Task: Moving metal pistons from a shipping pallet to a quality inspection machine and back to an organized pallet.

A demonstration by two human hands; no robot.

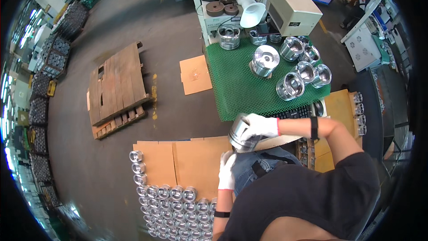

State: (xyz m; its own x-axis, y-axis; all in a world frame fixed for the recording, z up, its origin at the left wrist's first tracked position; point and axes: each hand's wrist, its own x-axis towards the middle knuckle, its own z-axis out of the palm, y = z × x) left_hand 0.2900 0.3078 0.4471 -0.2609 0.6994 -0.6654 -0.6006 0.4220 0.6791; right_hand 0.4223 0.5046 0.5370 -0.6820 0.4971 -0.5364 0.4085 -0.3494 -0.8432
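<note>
My right hand (263, 126), in a white glove, grips a shiny metal piston (238, 133) at the near edge of the bench. The piston is tilted and slightly blurred. Just below it, my gloved left hand (226, 172) is held up with its fingers stretched out, apart from the piston and holding nothing. On the green mesh mat (232, 91) stand several pistons, among them a larger one (265, 58) near the middle and a cluster at the right. To my left, rows of pistons (177, 193) stand on a cardboard sheet (196, 163).
Behind the mat are a beige box-shaped device (296, 9), a white funnel-shaped hose end (252, 14) and brown round discs (215, 8). A keyboard (294, 113) lies by the near edge. Wooden pallets (118, 85) and a cardboard piece (196, 75) lie on the floor at left.
</note>
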